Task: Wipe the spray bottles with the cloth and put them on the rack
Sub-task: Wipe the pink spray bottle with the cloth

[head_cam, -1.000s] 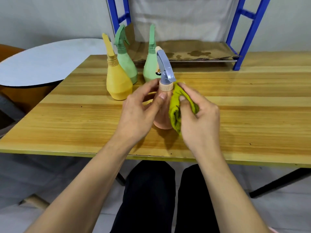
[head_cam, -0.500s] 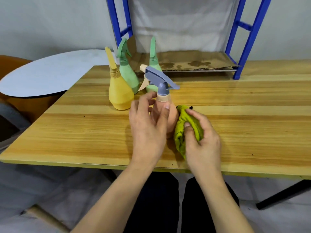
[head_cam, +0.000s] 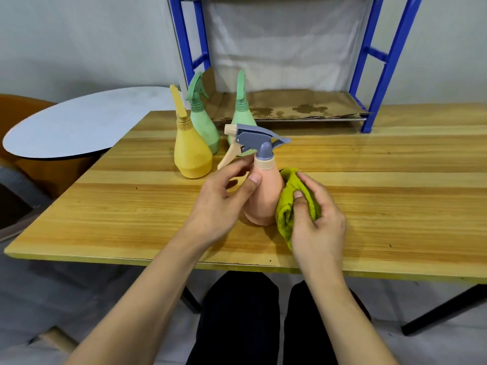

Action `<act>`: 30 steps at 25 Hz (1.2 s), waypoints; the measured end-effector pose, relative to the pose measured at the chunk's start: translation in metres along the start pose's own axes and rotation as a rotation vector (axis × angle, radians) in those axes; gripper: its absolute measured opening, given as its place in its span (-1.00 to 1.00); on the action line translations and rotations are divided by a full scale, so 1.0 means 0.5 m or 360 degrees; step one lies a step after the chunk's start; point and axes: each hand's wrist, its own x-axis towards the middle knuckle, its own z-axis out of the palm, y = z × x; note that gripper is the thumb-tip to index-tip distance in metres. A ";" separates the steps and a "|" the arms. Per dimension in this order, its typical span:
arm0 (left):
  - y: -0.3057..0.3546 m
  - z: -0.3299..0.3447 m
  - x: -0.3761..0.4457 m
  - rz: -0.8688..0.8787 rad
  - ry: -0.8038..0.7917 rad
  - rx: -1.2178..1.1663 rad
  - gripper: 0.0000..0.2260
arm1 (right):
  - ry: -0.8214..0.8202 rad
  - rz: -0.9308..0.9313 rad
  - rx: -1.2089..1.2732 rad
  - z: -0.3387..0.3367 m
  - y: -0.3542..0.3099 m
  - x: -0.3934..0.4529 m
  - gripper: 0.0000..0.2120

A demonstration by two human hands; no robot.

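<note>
1. We steady the pink spray bottle upright on the desk; left hand fingers are clamped around its neck.
2. Right hand fingers are closed on the green cloth, pressed to the bottle's right flank.
3. The rack stands behind, across the desk; the left hand is best placed to lift.

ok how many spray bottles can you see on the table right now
4. A pink bottle held by the left hand near the front, a yellow bottle behind it, and two green bottles by the rack. None seem hidden.
</note>
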 end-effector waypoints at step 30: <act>-0.008 0.030 -0.009 -0.0036 0.0353 -0.0146 -0.70 | -0.0024 0.0019 -0.0198 0.003 -0.011 -0.004 -0.69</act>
